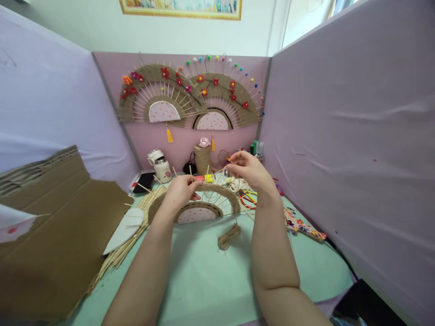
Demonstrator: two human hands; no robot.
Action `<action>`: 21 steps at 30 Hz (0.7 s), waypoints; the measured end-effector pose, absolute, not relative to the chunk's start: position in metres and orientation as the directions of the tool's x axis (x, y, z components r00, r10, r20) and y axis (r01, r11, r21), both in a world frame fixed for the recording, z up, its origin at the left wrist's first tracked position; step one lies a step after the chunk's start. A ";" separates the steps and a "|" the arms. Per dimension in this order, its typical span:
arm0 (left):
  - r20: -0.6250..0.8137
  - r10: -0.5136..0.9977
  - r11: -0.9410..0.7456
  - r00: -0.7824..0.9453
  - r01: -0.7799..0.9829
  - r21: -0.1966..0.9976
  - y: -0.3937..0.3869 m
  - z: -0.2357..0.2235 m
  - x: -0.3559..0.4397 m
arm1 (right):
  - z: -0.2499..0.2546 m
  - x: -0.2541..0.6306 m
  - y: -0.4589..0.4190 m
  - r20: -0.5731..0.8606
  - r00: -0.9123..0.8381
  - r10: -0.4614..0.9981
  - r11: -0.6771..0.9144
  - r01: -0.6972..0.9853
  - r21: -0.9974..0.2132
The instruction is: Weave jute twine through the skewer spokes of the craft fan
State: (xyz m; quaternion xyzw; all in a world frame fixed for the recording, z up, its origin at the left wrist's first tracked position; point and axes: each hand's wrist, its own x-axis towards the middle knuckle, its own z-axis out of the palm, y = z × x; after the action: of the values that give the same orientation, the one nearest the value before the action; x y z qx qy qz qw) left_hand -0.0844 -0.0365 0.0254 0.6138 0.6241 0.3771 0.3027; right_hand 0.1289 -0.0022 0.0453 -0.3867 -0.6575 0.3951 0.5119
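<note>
A half-made fan (200, 206) of wooden sticks, wound with jute twine around a pink half-round, lies on the pale green table (204, 280). My left hand (181, 190) rests on the fan's upper left rim, fingers curled on the sticks and twine. My right hand (248, 170) is raised above the fan's right side and pinches a strand of twine between thumb and fingers. A small loose bundle of twine (228, 237) lies in front of the fan.
Brown cardboard (57, 235) covers the left side, with loose sticks (122, 251) and a white half-round (124, 228) beside it. At the back stand a twine spool (202, 159), a white jar (161, 168) and pens. Two finished fans (190, 97) hang on the pink wall.
</note>
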 end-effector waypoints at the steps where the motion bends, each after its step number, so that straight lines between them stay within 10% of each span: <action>1: 0.087 0.994 -0.039 -0.065 0.540 0.841 -0.037 0.025 -0.084 | 0.045 0.126 0.000 0.370 -0.145 0.918 0.384 0.089 -0.919; 10: 0.092 0.993 -0.039 -0.070 0.553 0.832 -0.034 0.025 -0.085 | 0.038 0.116 0.005 0.566 0.077 0.821 0.381 0.665 -0.643; 21: 0.152 0.986 -0.083 -0.064 0.603 0.794 -0.032 0.024 -0.082 | -0.034 0.130 -0.008 0.407 0.108 0.907 0.288 0.548 -0.786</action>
State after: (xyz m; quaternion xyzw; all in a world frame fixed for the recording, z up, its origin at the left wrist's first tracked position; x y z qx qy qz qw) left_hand -0.0823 -0.0316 0.0243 0.6341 0.6265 0.3737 0.2566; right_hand 0.1299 -0.0083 -0.0338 -0.5671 -0.6412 0.1862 0.4823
